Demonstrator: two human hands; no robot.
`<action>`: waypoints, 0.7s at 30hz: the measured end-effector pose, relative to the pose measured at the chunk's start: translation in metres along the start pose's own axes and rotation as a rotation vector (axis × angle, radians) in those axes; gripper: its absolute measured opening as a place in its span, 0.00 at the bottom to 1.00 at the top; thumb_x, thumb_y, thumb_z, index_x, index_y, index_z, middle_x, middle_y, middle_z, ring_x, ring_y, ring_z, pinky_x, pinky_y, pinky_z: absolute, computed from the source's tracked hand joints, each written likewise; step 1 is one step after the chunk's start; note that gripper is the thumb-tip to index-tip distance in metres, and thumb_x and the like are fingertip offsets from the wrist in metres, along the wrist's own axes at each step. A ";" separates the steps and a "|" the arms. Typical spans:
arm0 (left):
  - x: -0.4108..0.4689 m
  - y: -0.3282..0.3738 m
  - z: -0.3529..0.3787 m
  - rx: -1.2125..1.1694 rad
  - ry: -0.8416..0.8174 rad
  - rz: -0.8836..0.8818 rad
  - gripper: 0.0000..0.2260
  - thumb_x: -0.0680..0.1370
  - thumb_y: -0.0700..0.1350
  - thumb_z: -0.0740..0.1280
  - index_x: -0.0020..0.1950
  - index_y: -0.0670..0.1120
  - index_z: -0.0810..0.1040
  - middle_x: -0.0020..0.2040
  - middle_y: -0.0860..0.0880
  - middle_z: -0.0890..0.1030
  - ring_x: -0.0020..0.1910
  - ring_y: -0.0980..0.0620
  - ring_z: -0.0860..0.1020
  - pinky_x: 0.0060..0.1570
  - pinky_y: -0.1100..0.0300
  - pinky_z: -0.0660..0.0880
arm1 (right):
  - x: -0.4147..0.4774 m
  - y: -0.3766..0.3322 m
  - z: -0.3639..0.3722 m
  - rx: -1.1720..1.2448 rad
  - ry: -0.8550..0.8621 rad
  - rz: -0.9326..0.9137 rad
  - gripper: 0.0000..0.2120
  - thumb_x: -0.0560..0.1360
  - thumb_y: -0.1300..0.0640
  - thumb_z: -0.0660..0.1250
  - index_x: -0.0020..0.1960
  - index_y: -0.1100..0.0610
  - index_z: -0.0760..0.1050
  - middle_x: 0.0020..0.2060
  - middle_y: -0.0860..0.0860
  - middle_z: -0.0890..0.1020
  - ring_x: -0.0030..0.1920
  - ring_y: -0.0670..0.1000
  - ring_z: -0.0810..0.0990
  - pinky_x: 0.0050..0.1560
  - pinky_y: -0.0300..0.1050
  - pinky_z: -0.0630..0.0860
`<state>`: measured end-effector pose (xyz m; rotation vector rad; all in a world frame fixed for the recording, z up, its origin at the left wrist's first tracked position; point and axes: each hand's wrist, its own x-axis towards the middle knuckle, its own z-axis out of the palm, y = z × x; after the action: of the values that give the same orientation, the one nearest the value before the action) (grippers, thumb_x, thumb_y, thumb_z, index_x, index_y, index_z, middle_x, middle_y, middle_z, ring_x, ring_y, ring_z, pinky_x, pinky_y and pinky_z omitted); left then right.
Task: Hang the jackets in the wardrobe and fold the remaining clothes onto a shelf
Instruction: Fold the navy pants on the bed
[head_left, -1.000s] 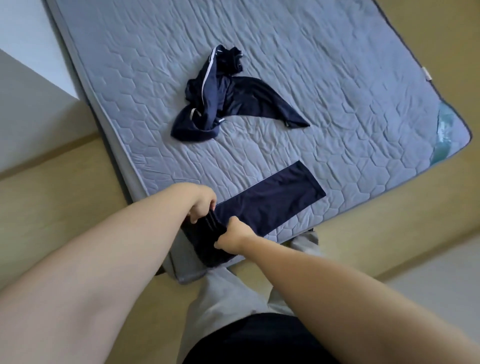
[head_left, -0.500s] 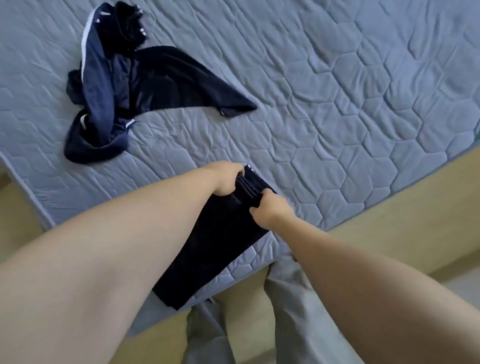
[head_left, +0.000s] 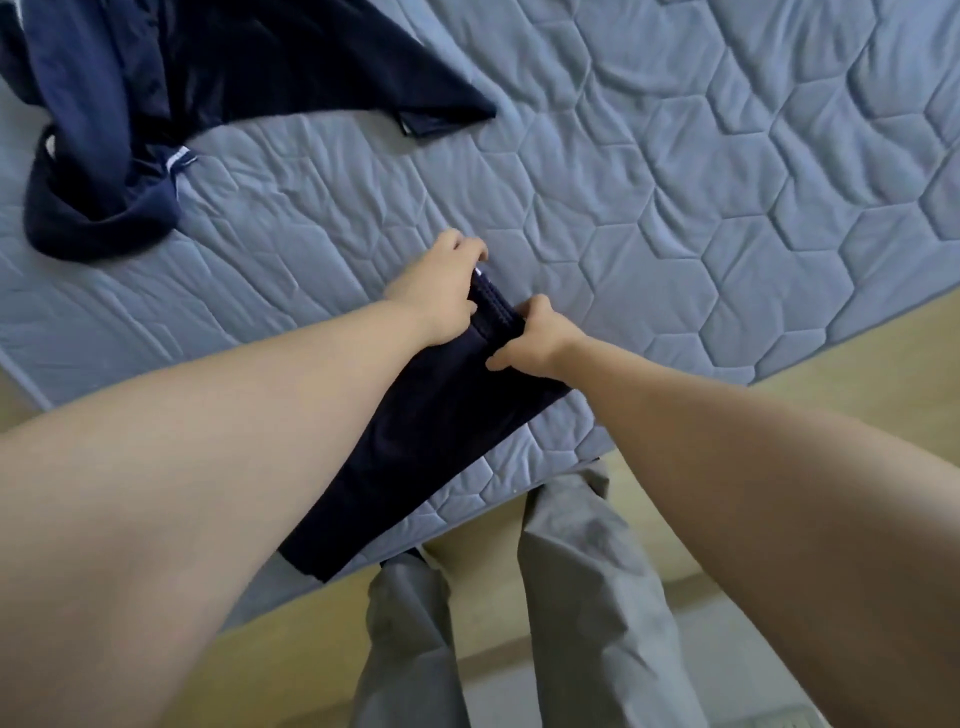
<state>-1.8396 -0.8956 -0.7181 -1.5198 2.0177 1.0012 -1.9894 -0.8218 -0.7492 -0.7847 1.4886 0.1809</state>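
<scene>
I see the left hand (head_left: 441, 293) and the right hand (head_left: 537, 340) both gripping the far end of the folded dark pants (head_left: 415, 441), which lie flat by the edge of the gray mattress (head_left: 675, 182), with the crumpled blue jacket (head_left: 130, 104) well apart, far left.

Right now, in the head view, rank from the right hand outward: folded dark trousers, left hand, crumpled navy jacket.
1. Folded dark trousers: gripped by the right hand.
2. Left hand: just left, gripping the same end.
3. Crumpled navy jacket: far upper left.
</scene>
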 end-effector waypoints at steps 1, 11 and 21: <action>-0.014 0.001 0.007 -0.058 0.151 -0.029 0.19 0.77 0.41 0.71 0.65 0.52 0.70 0.68 0.54 0.66 0.56 0.47 0.77 0.48 0.53 0.74 | 0.002 -0.003 -0.001 0.010 -0.007 0.006 0.39 0.66 0.45 0.80 0.67 0.55 0.62 0.56 0.51 0.75 0.54 0.53 0.76 0.51 0.49 0.75; -0.119 -0.040 0.104 -0.064 0.263 -0.324 0.53 0.65 0.43 0.75 0.82 0.51 0.46 0.82 0.50 0.41 0.82 0.45 0.43 0.78 0.38 0.49 | -0.002 -0.014 0.001 0.214 -0.106 -0.059 0.30 0.59 0.37 0.82 0.56 0.45 0.79 0.45 0.42 0.86 0.43 0.44 0.86 0.52 0.45 0.83; -0.106 -0.069 0.120 -0.162 0.236 -0.232 0.51 0.74 0.48 0.73 0.82 0.53 0.36 0.82 0.48 0.38 0.82 0.44 0.40 0.79 0.41 0.47 | -0.064 -0.049 0.068 -0.032 0.250 -0.261 0.20 0.71 0.39 0.70 0.56 0.48 0.71 0.48 0.42 0.80 0.45 0.42 0.79 0.40 0.40 0.75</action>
<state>-1.7516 -0.7471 -0.7421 -1.9888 1.8892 0.9478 -1.9135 -0.7971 -0.6800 -1.0481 1.6018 -0.0944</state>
